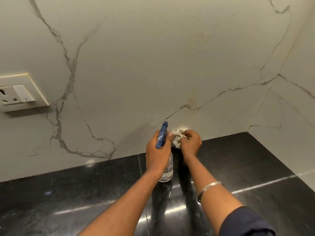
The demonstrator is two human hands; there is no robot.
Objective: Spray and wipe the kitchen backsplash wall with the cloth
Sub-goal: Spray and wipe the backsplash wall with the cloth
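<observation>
My left hand (157,149) grips a clear spray bottle (167,169) by its neck, and the blue trigger head (162,137) sticks up toward the wall. My right hand (190,142) holds a crumpled white cloth (177,137), bunched in the fingers just right of the sprayer head. Both hands hover low in front of the white marble backsplash (153,65) with grey veins, near where it meets the black counter (85,193). A faint brownish stain (192,101) shows on the wall above the hands.
A cream socket and switch plate (17,94) is mounted on the wall at the left. The backsplash turns a corner at the right, with a side wall (298,99). The glossy black counter runs along the bottom of the view.
</observation>
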